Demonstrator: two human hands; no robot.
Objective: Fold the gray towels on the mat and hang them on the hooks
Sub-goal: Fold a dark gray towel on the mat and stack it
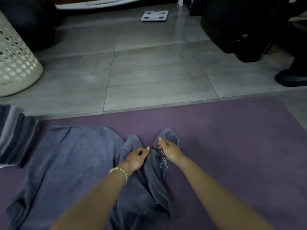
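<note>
A blue-gray towel [71, 160] lies rumpled across the left and middle of the purple mat [232, 138]. Its right part is bunched into two raised corners. My left hand [137, 157], with a bead bracelet on the wrist, pinches the left corner. My right hand [169, 151] grips the right corner, next to a shiny tag or clear wrapper on the cloth. A stack of folded gray towels [15, 135] sits at the mat's left edge. No hooks are in view.
A white perforated laundry basket [15, 63] stands at the far left on the gray tiled floor [149, 67]. A bathroom scale [154, 16] lies at the back. Dark furniture [240, 27] and a dark shoe [290, 78] sit at the right.
</note>
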